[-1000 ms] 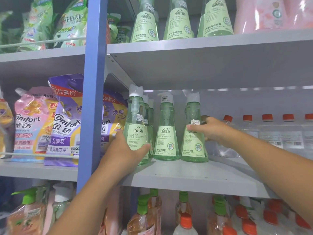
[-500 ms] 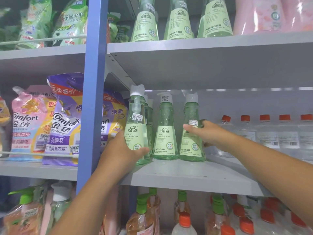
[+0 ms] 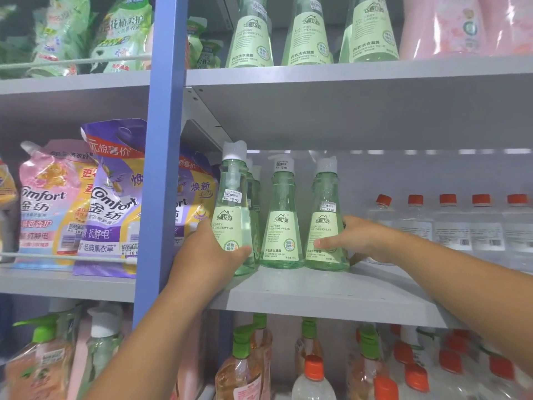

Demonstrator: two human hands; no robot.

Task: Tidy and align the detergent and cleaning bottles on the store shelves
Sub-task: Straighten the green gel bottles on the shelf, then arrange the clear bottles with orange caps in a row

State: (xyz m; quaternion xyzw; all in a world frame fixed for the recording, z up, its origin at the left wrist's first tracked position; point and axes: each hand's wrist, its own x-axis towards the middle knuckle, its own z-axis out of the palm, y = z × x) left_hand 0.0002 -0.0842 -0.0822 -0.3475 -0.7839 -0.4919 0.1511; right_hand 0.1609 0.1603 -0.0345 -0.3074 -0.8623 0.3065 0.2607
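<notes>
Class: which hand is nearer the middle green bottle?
Right. The right hand holds the adjacent bottle, thumb almost reaching the middle green bottle; the left hand is slightly farther.

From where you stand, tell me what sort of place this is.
Most likely a shop's laundry aisle. Grey shelves carry rows of identical green bottles with 12.00 price stickers, beside Comfort refill pouches. Both hands grip bottles in that row.

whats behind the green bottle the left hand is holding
Behind the left green bottle, gripped by the left hand, stand at least two more green bottles in a row. Only their edges and white caps show; whatever is further back is hidden.
</notes>
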